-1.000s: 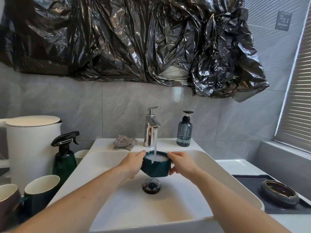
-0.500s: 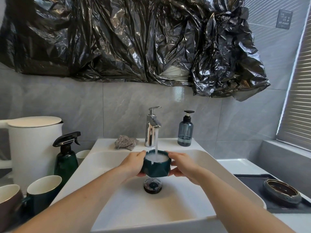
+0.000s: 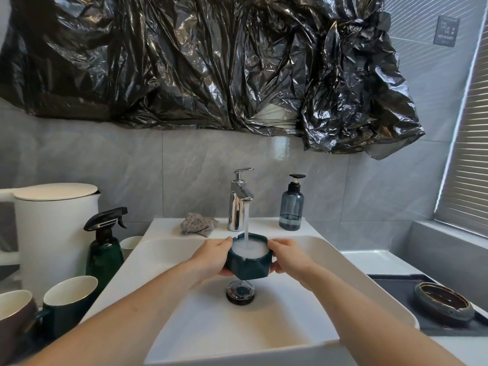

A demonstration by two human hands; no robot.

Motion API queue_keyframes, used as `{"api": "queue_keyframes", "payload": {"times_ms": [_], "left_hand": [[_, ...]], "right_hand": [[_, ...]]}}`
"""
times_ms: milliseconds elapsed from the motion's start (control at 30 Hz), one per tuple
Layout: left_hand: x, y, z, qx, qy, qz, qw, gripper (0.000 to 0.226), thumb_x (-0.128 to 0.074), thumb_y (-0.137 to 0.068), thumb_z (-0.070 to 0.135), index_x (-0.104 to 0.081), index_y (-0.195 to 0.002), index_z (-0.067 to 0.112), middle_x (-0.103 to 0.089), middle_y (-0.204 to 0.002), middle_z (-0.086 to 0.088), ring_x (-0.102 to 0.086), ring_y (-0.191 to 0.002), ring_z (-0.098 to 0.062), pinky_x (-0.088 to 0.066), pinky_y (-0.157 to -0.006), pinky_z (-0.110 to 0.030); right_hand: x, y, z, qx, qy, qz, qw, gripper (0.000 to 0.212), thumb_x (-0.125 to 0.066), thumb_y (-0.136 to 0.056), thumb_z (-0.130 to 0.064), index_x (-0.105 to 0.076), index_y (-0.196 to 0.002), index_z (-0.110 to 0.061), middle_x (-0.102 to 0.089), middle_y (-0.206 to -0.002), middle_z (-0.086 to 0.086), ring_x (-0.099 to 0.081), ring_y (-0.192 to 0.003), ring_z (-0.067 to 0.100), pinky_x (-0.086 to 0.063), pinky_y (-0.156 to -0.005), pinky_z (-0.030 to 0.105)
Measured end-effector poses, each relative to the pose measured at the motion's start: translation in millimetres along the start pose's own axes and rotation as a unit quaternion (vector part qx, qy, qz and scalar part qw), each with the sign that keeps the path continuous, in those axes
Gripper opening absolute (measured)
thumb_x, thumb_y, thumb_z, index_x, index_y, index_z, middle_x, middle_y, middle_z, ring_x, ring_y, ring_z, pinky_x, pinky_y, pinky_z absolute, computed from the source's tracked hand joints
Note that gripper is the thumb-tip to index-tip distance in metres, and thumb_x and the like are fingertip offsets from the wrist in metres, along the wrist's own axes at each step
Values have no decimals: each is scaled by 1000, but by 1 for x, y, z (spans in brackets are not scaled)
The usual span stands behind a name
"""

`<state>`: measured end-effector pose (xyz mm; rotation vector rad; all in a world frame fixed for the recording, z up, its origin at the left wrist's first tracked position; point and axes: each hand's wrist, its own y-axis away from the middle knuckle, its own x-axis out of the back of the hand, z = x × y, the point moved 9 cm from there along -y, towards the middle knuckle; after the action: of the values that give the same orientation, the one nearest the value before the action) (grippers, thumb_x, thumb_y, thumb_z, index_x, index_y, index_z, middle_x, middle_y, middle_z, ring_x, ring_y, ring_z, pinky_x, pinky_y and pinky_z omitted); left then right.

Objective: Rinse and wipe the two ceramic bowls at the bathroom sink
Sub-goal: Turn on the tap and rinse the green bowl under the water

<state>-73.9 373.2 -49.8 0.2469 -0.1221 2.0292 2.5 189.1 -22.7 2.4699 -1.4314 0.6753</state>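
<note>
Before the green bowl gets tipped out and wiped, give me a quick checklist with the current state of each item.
1. Both hands on the bowl: ok. Left hand and right hand grip the green bowl from either side.
2. Bowl under the stream: ok. Water from the tap lands inside it.
3. Bowl filled: ok, foamy water reaches the rim.
4. Bowl over the sink: ok, held above the drain.
5. Cloth within reach: ok. The cloth lies on the ledge left of the tap.
6. Second bowl rinsed: cannot tell. The brown bowl sits on the dark mat at right.
</note>
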Motion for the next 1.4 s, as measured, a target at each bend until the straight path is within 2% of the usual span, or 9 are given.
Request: {"api": "queue_keyframes", "payload": {"times_ms": [167, 333, 467, 633, 800, 900, 1000, 1267, 1400], "left_hand": [[-3, -3, 1, -22, 2, -19, 1000, 43, -41, -112, 37, -75, -112, 10, -76, -112, -18, -77, -100, -30, -66, -84, -41], [-5, -1, 6, -53, -7, -32, 998, 35, -41, -112, 35, -75, -117, 25, -78, -113, -6, -77, -102, -28, -63, -93, -43], [-4, -2, 9, -75, 3, -35, 997, 35, -44, -112, 30, -62, -141, 33, -75, -125, -9, -71, -117, -31, -61, -98, -44], [-2, -5, 12, -99, 10, -28, 995, 38, -45, -112, 25, -56, -147, 33, -64, -98, -12, -67, -103, -23, -60, -100, -41], [-2, -8, 16, -119, 17, -21, 993, 39, -46, -111, 21, -57, -146, 33, -55, -87, -3, -59, -94, -17, -59, -92, -31], [0, -9, 17, -122, 17, -9, 992, 38, -48, -111, 21, -59, -144, 36, -66, -102, -3, -61, -98, -17, -58, -91, -30], [4, -10, 17, -128, 2, 4, 992, 37, -52, -108, 27, -63, -137, 48, -71, -128, -6, -66, -112, -20, -57, -103, -39], [5, -11, 15, -130, -36, 5, 991, 39, -54, -106, 29, -60, -140, 47, -68, -137, -9, -61, -130, -25, -50, -112, -49], [5, -9, 14, -123, -45, 0, 991, 39, -53, -104, 32, -59, -138, 52, -67, -139, -3, -60, -132, -22, -48, -114, -50]], "right_hand": [[4, 0, -2, 24, -12, 17, 999, 37, -38, -108, -18, -72, -106, -4, -65, -84, 8, -56, -65, 19, -44, -55, 21], [5, -3, -5, 56, -32, 26, 998, 42, -39, -105, -10, -75, -100, -30, -67, -75, -4, -55, -63, 14, -45, -60, 21], [7, -4, -8, 69, -39, 30, 996, 48, -41, -102, -6, -76, -97, -39, -68, -65, -15, -53, -56, 4, -43, -59, 16], [9, 2, -15, 79, -53, 28, 995, 47, -40, -104, -5, -68, -110, -42, -73, -88, -15, -58, -73, 4, -47, -63, 13], [10, 2, -14, 77, -45, 35, 995, 49, -40, -102, -1, -64, -139, -23, -72, -115, -3, -61, -93, 11, -51, -79, 24], [9, 1, -15, 75, -48, 26, 996, 49, -39, -104, -1, -63, -136, -28, -70, -114, -6, -62, -104, 17, -53, -85, 29], [7, -1, -13, 74, -47, 19, 996, 49, -39, -104, -1, -62, -141, -24, -70, -120, -4, -63, -112, 22, -55, -90, 34], [4, -5, -6, 66, -50, 5, 997, 52, -39, -99, 2, -65, -135, -27, -74, -115, -3, -64, -101, 25, -52, -81, 33], [2, -7, -3, 56, -51, -6, 997, 52, -39, -100, -1, -63, -136, -30, -72, -123, 1, -63, -114, 29, -54, -87, 34]]}}
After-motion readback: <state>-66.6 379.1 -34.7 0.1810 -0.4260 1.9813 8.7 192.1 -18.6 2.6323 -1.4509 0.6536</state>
